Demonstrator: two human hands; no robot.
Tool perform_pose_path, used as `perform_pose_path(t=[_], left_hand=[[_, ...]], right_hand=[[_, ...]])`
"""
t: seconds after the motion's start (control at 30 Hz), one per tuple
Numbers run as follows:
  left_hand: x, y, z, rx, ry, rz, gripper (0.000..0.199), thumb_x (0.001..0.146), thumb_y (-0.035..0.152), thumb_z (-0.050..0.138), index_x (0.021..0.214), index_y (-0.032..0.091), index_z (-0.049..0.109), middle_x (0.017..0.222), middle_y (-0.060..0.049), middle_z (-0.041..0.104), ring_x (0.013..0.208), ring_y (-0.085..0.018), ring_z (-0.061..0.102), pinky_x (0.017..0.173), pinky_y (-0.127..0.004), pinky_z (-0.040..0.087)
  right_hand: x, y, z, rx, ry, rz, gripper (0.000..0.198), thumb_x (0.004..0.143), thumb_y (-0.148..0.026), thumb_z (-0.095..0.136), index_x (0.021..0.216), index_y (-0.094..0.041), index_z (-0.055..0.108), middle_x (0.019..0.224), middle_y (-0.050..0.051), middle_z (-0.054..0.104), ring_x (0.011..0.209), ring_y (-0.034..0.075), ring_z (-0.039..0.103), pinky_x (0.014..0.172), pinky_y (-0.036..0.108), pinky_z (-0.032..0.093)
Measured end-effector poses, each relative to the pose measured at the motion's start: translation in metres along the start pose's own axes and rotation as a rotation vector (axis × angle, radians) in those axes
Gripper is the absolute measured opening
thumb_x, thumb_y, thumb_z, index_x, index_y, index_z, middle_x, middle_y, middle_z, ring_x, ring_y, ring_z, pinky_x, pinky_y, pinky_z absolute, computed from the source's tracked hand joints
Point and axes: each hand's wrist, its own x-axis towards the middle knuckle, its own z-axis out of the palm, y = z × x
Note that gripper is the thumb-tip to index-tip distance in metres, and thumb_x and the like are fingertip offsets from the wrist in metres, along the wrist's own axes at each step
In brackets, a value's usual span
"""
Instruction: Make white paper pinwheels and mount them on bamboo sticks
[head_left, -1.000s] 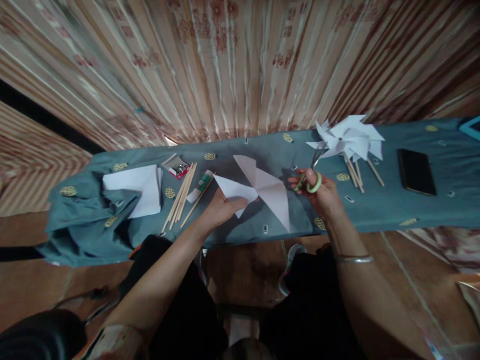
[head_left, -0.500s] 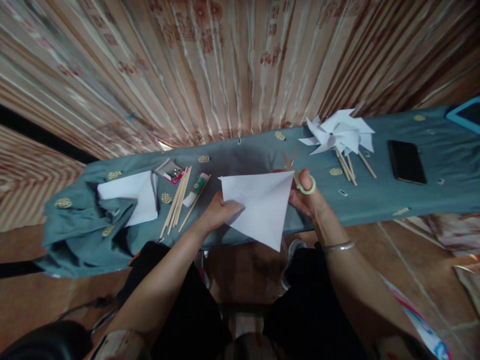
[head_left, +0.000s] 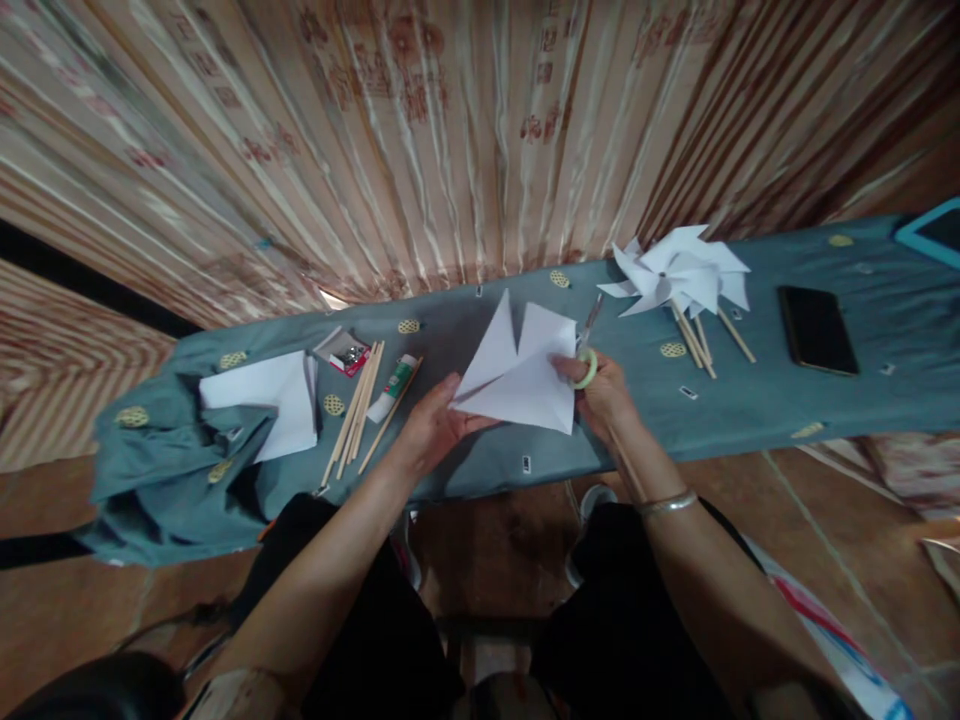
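A white paper sheet with slits cut in from its edges is held in front of me, above the bench. My left hand grips its left corner, thumb on top and fingers underneath. On the right side of the sheet, my right hand is closed around scissors with pale green handle loops. Their blades point up and away from me, clear of the slits. The right thumb lies over the paper's right edge. Part of the scissors is hidden by the hand.
The bench has a teal cloth. To the left lie folded white paper, a small packet, wooden sticks and a glue stick. Rightward are paper pinwheels, a black phone and a blue-edged device. A curtain hangs behind.
The sheet has been turned and moved up, so its slits now show at the top and left. My left hand has shifted to a lower corner. The scissors have swung more upright.
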Motion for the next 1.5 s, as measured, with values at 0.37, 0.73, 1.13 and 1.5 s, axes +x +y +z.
perform_pose_path(t=[0.37,0.73,1.13,1.5], left_hand=[[0.009,-0.027,0.022,0.073,0.2,0.039,0.033,0.053,0.027,0.089,0.074,0.013,0.068,0.075,-0.001,0.069,0.068,-0.013,0.064,0.065,-0.025,0.052],[0.021,0.014,0.0,0.134,0.441,0.308,0.033,0.049,0.03,0.085,0.074,0.014,0.069,0.074,-0.002,0.071,0.07,-0.015,0.064,0.062,-0.025,0.05],[0.02,0.011,0.001,0.138,0.355,0.32,0.022,0.055,0.028,0.083,0.067,0.015,0.07,0.073,-0.002,0.071,0.069,-0.016,0.065,0.062,-0.027,0.054],[0.02,0.007,0.004,0.124,0.359,0.307,0.02,0.054,0.024,0.082,0.068,0.015,0.07,0.072,-0.003,0.073,0.066,-0.015,0.066,0.058,-0.025,0.055]], right_hand=[[0.0,0.02,0.022,0.135,0.012,0.0,0.031,0.046,-0.026,0.091,0.067,-0.02,0.068,0.063,-0.005,0.07,0.054,0.011,0.057,0.055,0.025,0.049],[-0.034,0.01,-0.002,-0.266,-0.523,0.118,0.062,0.072,-0.074,0.068,0.1,-0.019,0.069,0.082,0.008,0.075,0.067,0.018,0.066,0.057,0.028,0.048],[-0.053,0.014,-0.003,-0.531,-0.764,0.165,0.062,0.073,-0.071,0.07,0.103,-0.016,0.069,0.08,0.007,0.073,0.066,0.016,0.062,0.062,0.028,0.05],[-0.056,0.012,-0.001,-0.548,-0.712,0.173,0.053,0.074,-0.062,0.073,0.099,-0.015,0.07,0.077,0.008,0.07,0.066,0.019,0.061,0.059,0.033,0.051]])
